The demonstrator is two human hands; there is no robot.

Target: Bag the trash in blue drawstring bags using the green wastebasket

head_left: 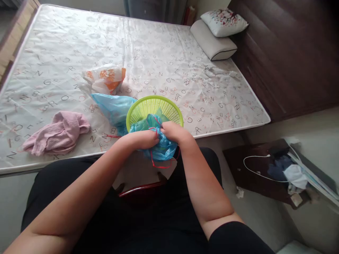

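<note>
Left hand (147, 138) and right hand (173, 131) close together, both gripping a crumpled blue plastic bag (165, 150).
The bag is bunched at the near side of a green basket (155, 100) on the edge of the mattress (212, 84), a red string (162, 167) dangling below; the fingertips are mostly hidden, so the exact grip is hard to tell. Left of the basket lie more blue plastic (113, 106), a white-and-orange bag (106, 78) and a pink cloth (57, 134).

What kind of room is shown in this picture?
Most likely a bedroom: a large bare mattress fills much of the view, with two pillows stacked at its far right corner, beside a dark wood panel.
</note>
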